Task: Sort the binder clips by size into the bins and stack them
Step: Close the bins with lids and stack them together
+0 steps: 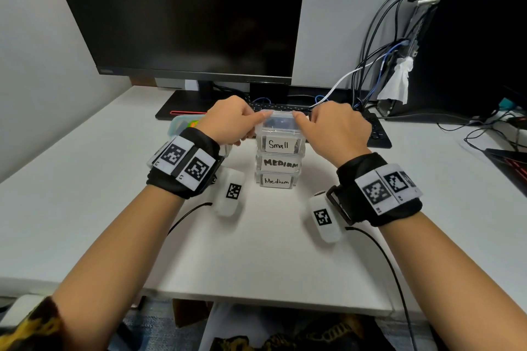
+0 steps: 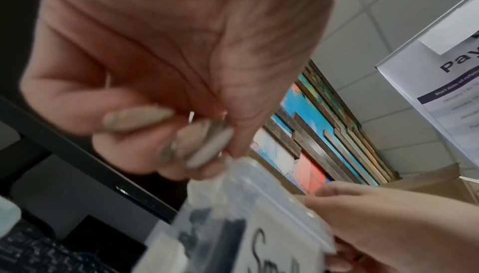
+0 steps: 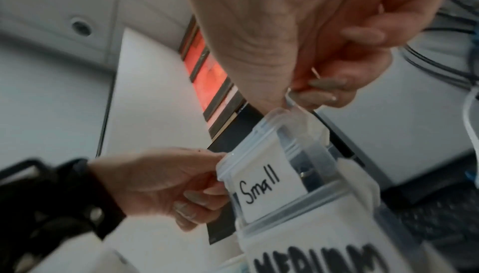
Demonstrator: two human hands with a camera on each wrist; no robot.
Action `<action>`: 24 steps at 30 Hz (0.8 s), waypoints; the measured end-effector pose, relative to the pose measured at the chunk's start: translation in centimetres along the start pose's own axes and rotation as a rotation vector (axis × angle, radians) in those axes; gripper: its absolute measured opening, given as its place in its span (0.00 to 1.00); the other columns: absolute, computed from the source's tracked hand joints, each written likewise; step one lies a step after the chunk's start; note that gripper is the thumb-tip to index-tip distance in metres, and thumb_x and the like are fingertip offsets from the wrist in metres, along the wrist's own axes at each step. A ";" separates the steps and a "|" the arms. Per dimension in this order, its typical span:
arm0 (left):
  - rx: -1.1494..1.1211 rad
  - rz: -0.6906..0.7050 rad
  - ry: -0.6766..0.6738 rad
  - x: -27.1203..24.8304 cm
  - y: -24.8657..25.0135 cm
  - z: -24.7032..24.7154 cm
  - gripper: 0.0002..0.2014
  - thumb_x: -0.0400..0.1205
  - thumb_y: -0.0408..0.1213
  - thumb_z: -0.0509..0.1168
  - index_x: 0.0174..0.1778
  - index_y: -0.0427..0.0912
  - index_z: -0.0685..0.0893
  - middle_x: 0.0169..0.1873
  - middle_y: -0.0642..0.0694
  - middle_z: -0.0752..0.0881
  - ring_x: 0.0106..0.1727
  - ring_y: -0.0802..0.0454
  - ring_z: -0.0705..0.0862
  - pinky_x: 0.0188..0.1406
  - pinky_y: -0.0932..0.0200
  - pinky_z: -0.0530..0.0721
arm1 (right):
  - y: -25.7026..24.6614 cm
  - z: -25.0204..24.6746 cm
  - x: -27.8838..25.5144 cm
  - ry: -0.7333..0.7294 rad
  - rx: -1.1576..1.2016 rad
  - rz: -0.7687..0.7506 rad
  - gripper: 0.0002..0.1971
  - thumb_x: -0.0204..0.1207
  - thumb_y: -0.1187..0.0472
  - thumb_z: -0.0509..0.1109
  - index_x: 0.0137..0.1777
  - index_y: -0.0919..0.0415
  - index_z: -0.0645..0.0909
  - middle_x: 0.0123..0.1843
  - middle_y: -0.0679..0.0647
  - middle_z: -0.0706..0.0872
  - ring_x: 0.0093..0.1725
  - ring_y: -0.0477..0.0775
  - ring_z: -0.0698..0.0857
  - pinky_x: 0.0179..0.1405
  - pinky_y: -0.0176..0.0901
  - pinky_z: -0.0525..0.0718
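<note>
head view: small bin [image 1: 281, 134] atop two medium bins [image 1: 278, 172], pinched at opposite top edges between left hand [image 1: 228, 120] and right hand [image 1: 338, 125].

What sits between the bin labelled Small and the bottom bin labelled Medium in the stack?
One clear bin with a bold MEDIUM label lies between the Small bin and the bottom Medium bin; the head view shows all three.

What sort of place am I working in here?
Most likely an office desk: a dark monitor stands behind the stacked labelled bins, a keyboard lies beside them, and a computer tower trailing cables sits on the right.
</note>
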State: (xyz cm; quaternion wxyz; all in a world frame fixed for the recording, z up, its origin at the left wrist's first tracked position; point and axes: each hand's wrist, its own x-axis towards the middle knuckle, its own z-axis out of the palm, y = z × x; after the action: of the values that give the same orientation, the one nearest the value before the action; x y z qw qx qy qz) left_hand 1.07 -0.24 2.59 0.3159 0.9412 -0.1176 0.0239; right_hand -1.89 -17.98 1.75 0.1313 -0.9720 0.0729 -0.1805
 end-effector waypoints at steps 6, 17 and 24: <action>0.056 -0.085 0.204 1.6 -4.1 -3.4 0.28 0.87 0.55 0.51 0.40 0.38 0.88 0.40 0.37 0.90 0.50 0.38 0.86 0.58 0.46 0.83 | -0.9 -0.9 -0.8 -0.015 0.115 -0.291 0.24 0.87 0.45 0.52 0.75 0.58 0.69 0.72 0.57 0.73 0.72 0.57 0.71 0.66 0.54 0.74; 0.288 -0.187 -0.287 2.6 -7.9 -1.6 0.29 0.88 0.52 0.51 0.84 0.44 0.57 0.82 0.40 0.64 0.82 0.42 0.63 0.82 0.47 0.58 | -3.5 3.3 0.1 -0.177 0.030 -0.467 0.26 0.90 0.51 0.47 0.86 0.55 0.55 0.87 0.52 0.55 0.87 0.54 0.46 0.81 0.68 0.54; 0.526 -0.215 -0.302 3.1 -8.5 0.5 0.26 0.89 0.51 0.43 0.85 0.56 0.49 0.85 0.38 0.45 0.84 0.30 0.38 0.80 0.28 0.46 | -5.5 5.6 2.7 -0.084 0.017 -0.497 0.25 0.89 0.52 0.48 0.85 0.54 0.58 0.86 0.52 0.60 0.86 0.55 0.52 0.80 0.66 0.59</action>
State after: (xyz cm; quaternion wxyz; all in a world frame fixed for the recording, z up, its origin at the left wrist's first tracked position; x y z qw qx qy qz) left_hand 6.10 5.38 -2.48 0.0417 0.9905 -0.0529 -0.1202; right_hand 3.19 -11.98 -0.81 0.0938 -0.9656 -0.1755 -0.1675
